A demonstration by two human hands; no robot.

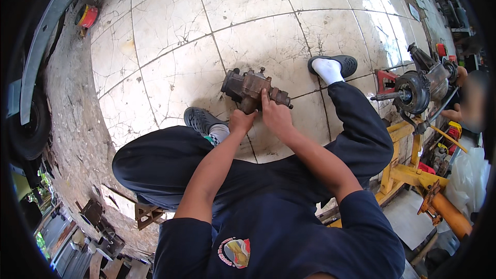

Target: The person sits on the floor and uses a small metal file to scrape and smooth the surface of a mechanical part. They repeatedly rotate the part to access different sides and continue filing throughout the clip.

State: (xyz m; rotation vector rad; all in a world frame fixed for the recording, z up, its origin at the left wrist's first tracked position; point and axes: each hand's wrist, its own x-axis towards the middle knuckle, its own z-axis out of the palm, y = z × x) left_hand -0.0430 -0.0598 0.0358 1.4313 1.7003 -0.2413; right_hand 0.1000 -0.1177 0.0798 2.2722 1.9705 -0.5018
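A rusty brown and black cast metal gearbox housing (249, 83) rests on the tiled floor between my feet, with a stepped cylinder at its right end. My left hand (241, 120) grips its near side from below, fingers curled against it. My right hand (276, 117) holds it just to the right, its index finger stretched along the rusty body and its other fingers bent against the metal. What lies under my fingertips is partly hidden.
On the right, a large hub-and-axle assembly (417, 92) sits by a yellow steel frame (400, 163), with another person's hands (456, 76) at it. A red tin (88, 16) stands at upper left; a tyre (32, 126) and long grey metal bar (47, 32) line the left.
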